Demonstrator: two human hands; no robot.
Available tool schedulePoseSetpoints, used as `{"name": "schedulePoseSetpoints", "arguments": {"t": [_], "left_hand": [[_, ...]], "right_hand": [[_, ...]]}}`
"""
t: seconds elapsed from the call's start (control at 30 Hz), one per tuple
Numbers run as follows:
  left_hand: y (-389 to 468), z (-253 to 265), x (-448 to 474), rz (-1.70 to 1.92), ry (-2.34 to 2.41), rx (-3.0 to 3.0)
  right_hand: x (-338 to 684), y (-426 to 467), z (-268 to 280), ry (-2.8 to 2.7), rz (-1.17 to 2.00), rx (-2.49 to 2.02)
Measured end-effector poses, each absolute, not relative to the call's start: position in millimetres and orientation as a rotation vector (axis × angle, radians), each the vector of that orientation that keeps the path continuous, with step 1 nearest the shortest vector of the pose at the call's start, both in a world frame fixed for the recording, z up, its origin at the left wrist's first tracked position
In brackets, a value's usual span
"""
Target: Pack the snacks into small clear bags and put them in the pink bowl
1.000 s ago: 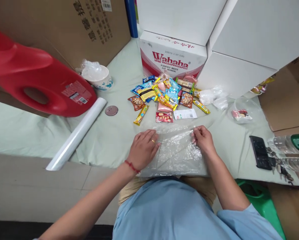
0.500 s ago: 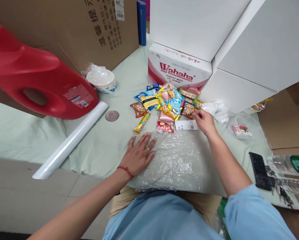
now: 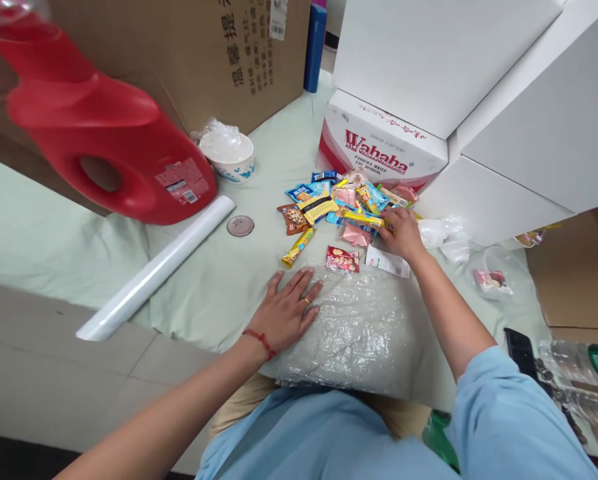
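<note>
My left hand [image 3: 286, 313] lies flat with fingers spread, pressing on the left edge of a clear plastic bag [image 3: 349, 327] laid out on the cloth. My right hand [image 3: 403, 233] reaches into the right side of a heap of wrapped snacks, its fingers curled down. A yellow snack stick [image 3: 361, 219] has its right end at those fingertips; what they grip is partly hidden. Around it are a blue packet [image 3: 371, 199], a pale yellow packet [image 3: 317, 207], a brown cookie packet [image 3: 293, 219] and a pink packet [image 3: 356, 235]. A red packet [image 3: 343, 259] and a white packet [image 3: 387, 261] lie nearer the bag.
Left of the heap are a round lid [image 3: 240, 226], a white roll [image 3: 159, 267], a red jug [image 3: 129, 147] and a paper cup [image 3: 231, 163]. A Wahaha box [image 3: 379, 147] stands behind. To the right are a clear bowl [image 3: 501, 273], a phone [image 3: 521, 353] and bottles [image 3: 589, 363].
My right hand has moved inward over the heap, covering the right-hand cookie packet. The yellow stick and blue packet have shifted. My left hand stays on the bag; the view has swung slightly.
</note>
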State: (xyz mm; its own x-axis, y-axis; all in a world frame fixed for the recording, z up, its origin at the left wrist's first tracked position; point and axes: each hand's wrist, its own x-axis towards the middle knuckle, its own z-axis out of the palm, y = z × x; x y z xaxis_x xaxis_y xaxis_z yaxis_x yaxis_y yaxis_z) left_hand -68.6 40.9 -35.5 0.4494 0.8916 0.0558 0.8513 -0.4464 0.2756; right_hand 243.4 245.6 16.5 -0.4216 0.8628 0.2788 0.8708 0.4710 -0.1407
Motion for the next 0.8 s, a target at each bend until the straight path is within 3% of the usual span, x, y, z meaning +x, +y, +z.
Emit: {"name": "schedulePoseSetpoints", "arguments": {"t": [0.13, 0.27, 0.37, 0.53, 0.8], "left_hand": [[41, -35, -69, 0.312, 1.528, 2.497], [40, -35, -69, 0.320, 1.525, 2.493], [39, -36, -69, 0.320, 1.512, 2.488], [40, -37, -69, 0.303, 1.515, 2.472], [39, -37, -71, 0.297, 1.464, 2.511]], "right_hand": [[225, 228, 15, -2.477, -0.089, -1.439], [211, 221, 9, -2.294, -0.168, -1.686], [215, 222, 7, -2.223, -0.085, -1.766], [208, 210, 9, -2.619, 0.178, -1.416], [181, 199, 10, -2.589, -0.075, -1.721]]}}
